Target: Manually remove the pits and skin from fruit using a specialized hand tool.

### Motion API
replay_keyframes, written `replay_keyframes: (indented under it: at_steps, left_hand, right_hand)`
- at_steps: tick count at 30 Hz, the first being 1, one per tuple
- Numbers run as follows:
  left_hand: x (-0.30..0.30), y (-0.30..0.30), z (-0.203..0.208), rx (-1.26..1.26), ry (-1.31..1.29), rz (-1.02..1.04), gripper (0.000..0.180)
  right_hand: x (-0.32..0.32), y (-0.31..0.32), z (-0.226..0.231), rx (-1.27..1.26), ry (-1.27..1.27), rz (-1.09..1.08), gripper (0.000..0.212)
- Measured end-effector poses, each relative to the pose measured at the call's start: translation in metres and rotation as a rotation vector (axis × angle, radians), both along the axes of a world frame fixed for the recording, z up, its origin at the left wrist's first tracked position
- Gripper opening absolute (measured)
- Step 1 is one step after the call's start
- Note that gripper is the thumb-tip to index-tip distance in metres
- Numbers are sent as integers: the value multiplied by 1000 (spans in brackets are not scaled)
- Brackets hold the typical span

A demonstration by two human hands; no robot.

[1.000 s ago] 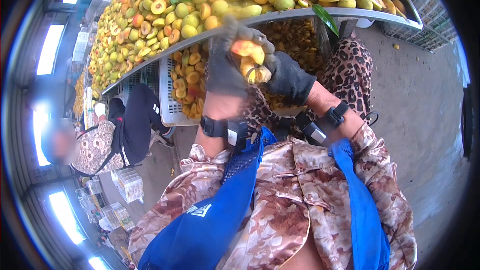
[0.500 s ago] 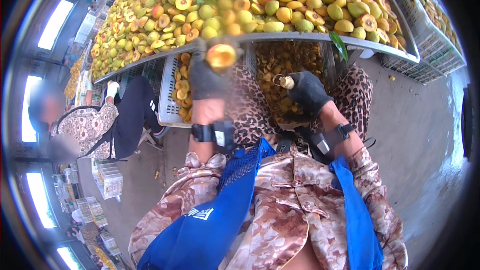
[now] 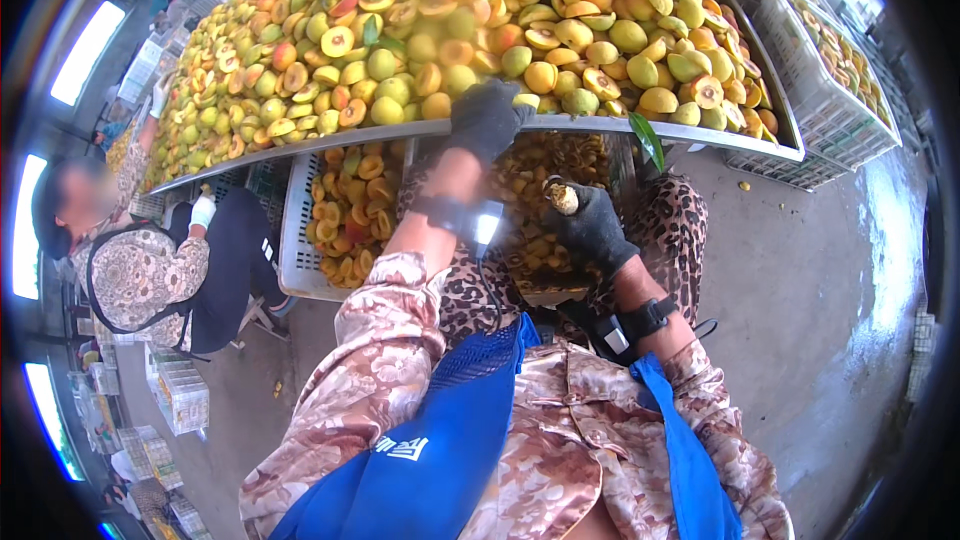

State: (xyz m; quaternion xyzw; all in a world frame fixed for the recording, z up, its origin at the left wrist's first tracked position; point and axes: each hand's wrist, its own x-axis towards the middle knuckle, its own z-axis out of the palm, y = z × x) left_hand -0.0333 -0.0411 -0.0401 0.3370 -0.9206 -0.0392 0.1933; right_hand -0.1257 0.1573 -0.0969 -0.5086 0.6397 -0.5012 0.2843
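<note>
My left hand (image 3: 487,120), in a dark glove, reaches over the front rim of the big metal tray (image 3: 400,133). It touches the heap of halved yellow peaches (image 3: 382,65); its fingers are partly hidden, so I cannot tell whether it grips one. My right hand (image 3: 592,232), also gloved, is closed round a small pitting tool (image 3: 564,200) with a stubby pale handle and a thin metal loop. That hand hovers above a container of peach scraps (image 3: 540,162) below the tray. A green leaf (image 3: 647,140) hangs over the rim.
Left of my knees, a white crate (image 3: 297,255) holds peach halves. Stacked crates of fruit (image 3: 800,60) stand at the right. Another person (image 3: 150,275) sits at the tray's left, one gloved hand on the fruit. More crates (image 3: 178,395) lie along the floor at left.
My left hand has moved up and right from above the white crate to the tray rim; the peach half it held no longer shows. My right hand still holds the pitting tool. The view has shifted.
</note>
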Motion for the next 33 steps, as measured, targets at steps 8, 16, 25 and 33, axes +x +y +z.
replay_keyframes:
  at_steps: [8,16,25,33]
  left_hand:
    - [23,22,41,753,427,-562,26]
    - [23,77,-4,1145,817,-553,50]
    - [31,83,-9,1659,1162,-286,35]
    - [28,94,6,1296,930,-330,34]
  right_hand:
    - [-2,5,54,-27,-1282,-120,27]
    - [-12,-5,34,-11,-1087,-117,21]
    - [-10,2,30,-10,-524,-97,15]
    - [-1,1,17,65,-439,63,18]
